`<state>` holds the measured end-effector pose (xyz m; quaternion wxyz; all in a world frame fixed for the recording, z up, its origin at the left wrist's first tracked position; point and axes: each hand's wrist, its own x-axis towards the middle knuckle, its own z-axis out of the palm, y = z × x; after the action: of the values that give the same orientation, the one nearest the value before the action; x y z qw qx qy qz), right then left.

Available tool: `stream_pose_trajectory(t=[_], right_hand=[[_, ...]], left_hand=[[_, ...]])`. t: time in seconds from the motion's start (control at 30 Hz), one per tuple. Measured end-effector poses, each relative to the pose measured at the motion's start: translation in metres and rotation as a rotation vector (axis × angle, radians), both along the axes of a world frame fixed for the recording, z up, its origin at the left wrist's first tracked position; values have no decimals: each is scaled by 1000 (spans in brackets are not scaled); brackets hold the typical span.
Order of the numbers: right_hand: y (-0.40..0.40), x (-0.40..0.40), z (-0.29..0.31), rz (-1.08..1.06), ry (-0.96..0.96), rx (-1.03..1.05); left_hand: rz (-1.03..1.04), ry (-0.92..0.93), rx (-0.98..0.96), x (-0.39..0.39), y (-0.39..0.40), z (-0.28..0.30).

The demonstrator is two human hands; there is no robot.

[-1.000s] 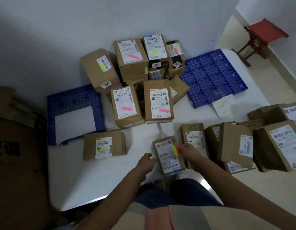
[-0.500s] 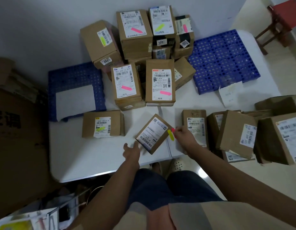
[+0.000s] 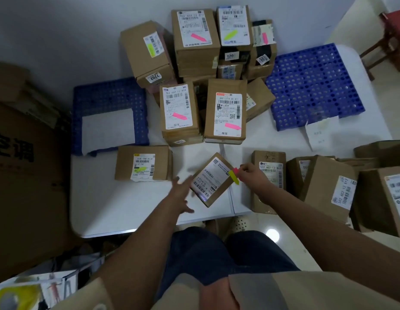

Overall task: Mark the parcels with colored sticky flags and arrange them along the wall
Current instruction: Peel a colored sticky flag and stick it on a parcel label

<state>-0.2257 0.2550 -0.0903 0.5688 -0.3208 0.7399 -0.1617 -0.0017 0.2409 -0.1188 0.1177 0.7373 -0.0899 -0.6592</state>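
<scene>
right hand point(image 3: 250, 175) pinches sticky flags point(image 3: 234, 175) beside parcel point(image 3: 211, 180)

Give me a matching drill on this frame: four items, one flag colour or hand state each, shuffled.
Items
1. small tilted box
2. lone box at left
3. left hand
4. right hand

States
A. yellow flag on the label
B. pinches yellow and pink flags
C. fingers spread, holds nothing
D. no flag stuck on yet

Pairs: 1-D, 2-A, 3-C, 4-B
</scene>
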Motion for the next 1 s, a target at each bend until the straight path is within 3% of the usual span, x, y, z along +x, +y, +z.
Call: stream_pose_trajectory(t=[0.07, 0.17, 0.27, 0.47, 0.67, 0.77, 0.93, 1.0], right_hand=[[-3, 5, -1, 12, -4, 8], [-5, 8, -2, -15, 1, 5], [-5, 6, -3, -71, 8, 0], [-5, 7, 0, -95, 35, -7], [-4, 14, 3, -102, 57, -54], [-4, 22, 1, -17, 97, -57], [-10, 30, -1, 146, 136, -60], [-16, 32, -2, 232, 160, -53]], left_hand=[[-230, -33, -92, -12, 15, -1], [-873, -432, -404, -27, 18, -2], [-1359, -648, -595, -33, 17, -2], [-1702, -721, -646, -26, 9, -8], [-2059, -650, -929, 8, -31, 5], [-1923, -655, -995, 14, -36, 4], [-951, -629, -754, 6, -13, -6], [-720, -617, -693, 2, -3, -9]])
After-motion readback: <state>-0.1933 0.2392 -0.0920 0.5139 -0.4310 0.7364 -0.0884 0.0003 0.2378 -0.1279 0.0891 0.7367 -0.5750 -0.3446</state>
